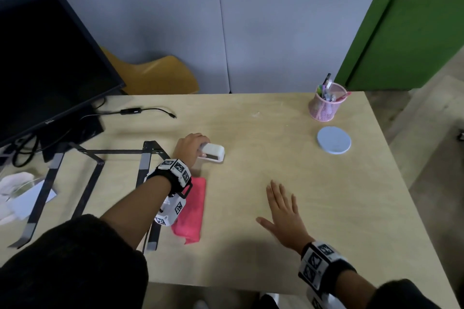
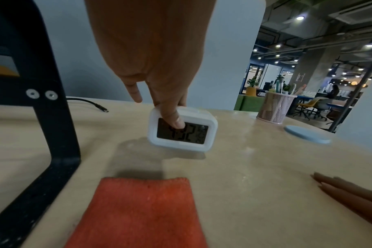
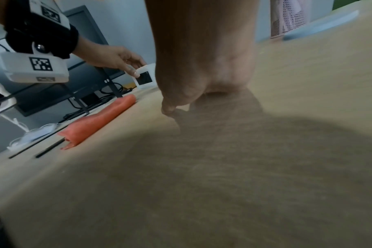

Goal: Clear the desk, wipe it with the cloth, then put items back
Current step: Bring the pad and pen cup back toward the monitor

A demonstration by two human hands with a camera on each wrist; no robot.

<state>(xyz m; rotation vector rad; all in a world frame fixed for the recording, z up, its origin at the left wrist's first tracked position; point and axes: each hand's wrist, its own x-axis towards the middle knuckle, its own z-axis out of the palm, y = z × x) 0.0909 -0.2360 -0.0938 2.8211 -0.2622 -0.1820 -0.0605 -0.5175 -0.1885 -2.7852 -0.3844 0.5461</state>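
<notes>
Clock [image 2: 182,129] at frame centre looks light, rigid and smooth: your left hand [image 1: 191,146] pinches its top edge, thumb on the screen, so hold the casing sides instead. Your right hand [image 1: 283,211] lies flat, fingers spread, lower right on the desk [image 1: 276,118].

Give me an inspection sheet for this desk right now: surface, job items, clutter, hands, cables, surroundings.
Surface: light wooden desk, faint smudges near the back edge.
Job's things: white digital clock held by the left hand; pink cloth folded, lying flat beside the laptop stand; pink mesh pen cup with pens and blue round coaster at the right rear.
Clutter: black laptop stand; white papers at far left.
Grip: left hand pinches the clock; right hand flat, fingers straight, holding nothing.
Cables: black adapter cable lying loose; more behind the monitor.
Surroundings: grey partition, yellow chair, green panel.
</notes>
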